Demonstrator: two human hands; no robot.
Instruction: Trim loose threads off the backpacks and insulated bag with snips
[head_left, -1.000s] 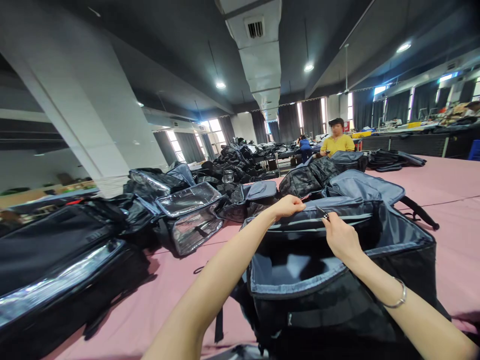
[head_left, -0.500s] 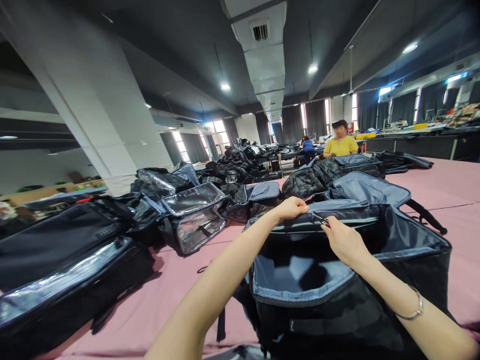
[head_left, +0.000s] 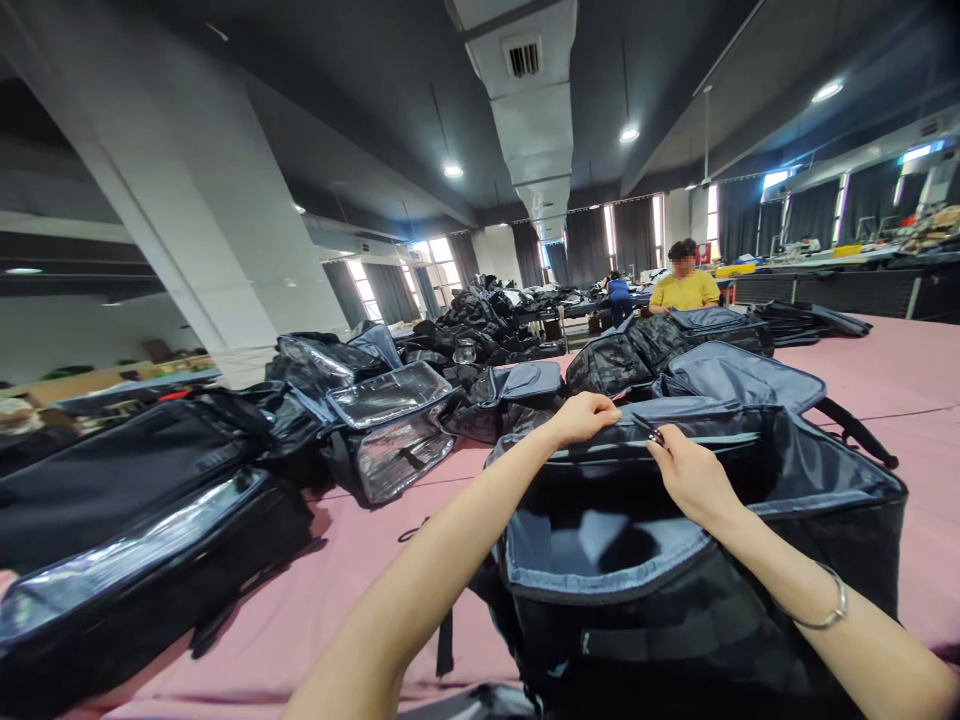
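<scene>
A large black bag (head_left: pixel 690 640) with grey-blue lining stands open in front of me. My left hand (head_left: pixel 586 418) is closed in a pinch on the lining at the bag's far inner edge. Close to its right, my right hand (head_left: pixel 694 475) grips small dark thread snips (head_left: pixel 649 428), their tips pointing toward the left fingers. Whether a thread lies between the left fingertips is too small to see. Behind the hands, the bag's grey-blue flap (head_left: pixel 750 378) is folded back.
Several other bags lie on the pink table (head_left: pixel 360 590), among them a long black bag (head_left: pixel 142 480) on the left and a silver-lined bag (head_left: pixel 401 455). A person in a yellow top (head_left: pixel 684 290) is across the table. A black strap (head_left: pixel 855 432) hangs off the bag's right side.
The thread snips have tilted slightly and the right hand has shifted a little to the right. My left hand keeps its pinch. The person across has raised their head slightly.
</scene>
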